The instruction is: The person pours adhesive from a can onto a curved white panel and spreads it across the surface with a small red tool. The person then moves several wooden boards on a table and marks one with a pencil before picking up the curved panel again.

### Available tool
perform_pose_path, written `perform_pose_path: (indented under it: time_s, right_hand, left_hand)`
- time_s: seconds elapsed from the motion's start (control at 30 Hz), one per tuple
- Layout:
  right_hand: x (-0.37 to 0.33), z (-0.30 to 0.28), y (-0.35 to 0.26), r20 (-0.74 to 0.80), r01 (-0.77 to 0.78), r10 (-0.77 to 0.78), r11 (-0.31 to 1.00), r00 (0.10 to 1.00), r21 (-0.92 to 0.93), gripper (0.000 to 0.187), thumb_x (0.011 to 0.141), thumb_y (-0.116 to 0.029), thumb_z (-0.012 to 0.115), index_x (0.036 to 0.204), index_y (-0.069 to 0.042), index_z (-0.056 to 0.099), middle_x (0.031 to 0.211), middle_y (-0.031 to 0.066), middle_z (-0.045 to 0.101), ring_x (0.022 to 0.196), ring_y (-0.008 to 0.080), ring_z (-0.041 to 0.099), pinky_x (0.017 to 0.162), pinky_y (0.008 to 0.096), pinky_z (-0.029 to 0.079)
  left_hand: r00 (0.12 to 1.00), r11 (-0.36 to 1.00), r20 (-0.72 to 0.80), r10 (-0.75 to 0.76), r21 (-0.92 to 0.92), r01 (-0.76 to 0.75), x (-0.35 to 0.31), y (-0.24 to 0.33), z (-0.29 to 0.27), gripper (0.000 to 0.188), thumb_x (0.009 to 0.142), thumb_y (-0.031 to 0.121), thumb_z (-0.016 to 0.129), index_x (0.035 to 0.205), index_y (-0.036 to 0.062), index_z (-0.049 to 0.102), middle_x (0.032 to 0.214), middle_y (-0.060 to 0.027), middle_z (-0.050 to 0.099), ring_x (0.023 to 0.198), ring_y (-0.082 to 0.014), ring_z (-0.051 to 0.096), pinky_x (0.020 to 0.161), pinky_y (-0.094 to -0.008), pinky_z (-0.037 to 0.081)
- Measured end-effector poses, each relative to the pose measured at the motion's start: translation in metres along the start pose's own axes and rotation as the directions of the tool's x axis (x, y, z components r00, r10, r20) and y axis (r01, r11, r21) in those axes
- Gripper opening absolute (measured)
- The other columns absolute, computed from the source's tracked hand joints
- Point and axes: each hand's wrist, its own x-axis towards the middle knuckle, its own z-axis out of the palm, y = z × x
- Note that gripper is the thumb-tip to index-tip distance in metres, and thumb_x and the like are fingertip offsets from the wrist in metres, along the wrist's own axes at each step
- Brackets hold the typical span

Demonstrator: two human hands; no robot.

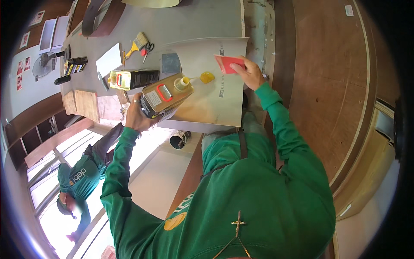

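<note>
Over one sheet (196, 110), left hand (139, 117) holds one tilted can (170, 98).

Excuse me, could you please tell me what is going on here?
The person's left hand tilts a rectangular can over a pale sheet, with a yellow puddle near its spout. The right hand holds a flat red piece near the sheet's right edge. Another can is on the table.
</note>
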Motion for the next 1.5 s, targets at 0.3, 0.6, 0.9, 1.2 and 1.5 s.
perform_pose_path:
  time_s: [0.3,0.6,0.9,1.2,1.5]
  right_hand:
    - [0.010,0.071,-0.045,0.224,0.432,-0.383,0.638,0.896,-0.638,0.021,0.088,-0.011,0.059,0.105,-0.018,0.068,0.089,0.0033,0.063,0.086,0.0251,0.059,0.078,0.0383,0.046]
    - [-0.020,0.066,-0.030,0.253,0.333,-0.217,0.616,0.943,-0.714,0.025,0.085,-0.013,0.061,0.107,-0.023,0.068,0.090,0.0011,0.063,0.088,0.0243,0.058,0.077,0.0400,0.045]
    - [-0.024,0.107,0.038,0.256,0.252,-0.069,0.535,0.964,-0.806,0.024,0.089,-0.014,0.056,0.111,-0.016,0.066,0.094,0.0078,0.060,0.090,0.0302,0.057,0.081,0.0423,0.045]
    - [-0.023,0.144,0.067,0.234,0.157,0.074,0.543,0.970,-0.825,0.028,0.091,-0.016,0.052,0.115,-0.019,0.065,0.107,0.0097,0.060,0.102,0.0313,0.056,0.084,0.0450,0.044]
    - [-0.016,0.149,0.048,0.340,0.289,0.100,0.337,0.935,-0.896,0.028,0.089,-0.010,0.052,0.113,-0.017,0.065,0.098,0.0119,0.062,0.092,0.0331,0.059,0.080,0.0441,0.047]
  left_hand:
    - [0.994,0.995,-0.078,0.071,-0.060,-0.076,0.004,-0.010,0.013,0.086,0.050,0.023,0.089,0.120,0.0034,0.041,0.106,-0.0192,0.062,0.098,-0.0336,0.062,0.087,-0.0396,0.049]
    - [0.983,0.969,-0.176,-0.053,-0.247,0.008,-0.016,-0.070,0.032,0.083,0.052,0.021,0.088,0.120,0.0020,0.044,0.106,-0.0185,0.062,0.099,-0.0317,0.062,0.087,-0.0374,0.049]
    - [0.855,0.845,-0.438,-0.277,-0.535,0.000,-0.080,-0.152,0.074,0.083,0.055,0.020,0.089,0.120,0.0000,0.042,0.108,-0.0156,0.060,0.096,-0.0234,0.061,0.084,-0.0352,0.052]
    - [0.408,0.567,-0.533,-0.741,-0.823,-0.044,-0.110,-0.233,0.133,0.101,0.054,0.026,0.092,0.130,-0.0120,0.037,0.112,-0.0204,0.058,0.101,-0.0270,0.057,0.096,-0.0350,0.042]
    - [0.127,0.545,-0.577,-0.807,-0.810,-0.218,-0.052,-0.270,0.152,0.096,0.056,0.022,0.093,0.125,-0.0087,0.034,0.114,-0.0222,0.054,0.100,-0.0261,0.056,0.089,-0.0356,0.049]
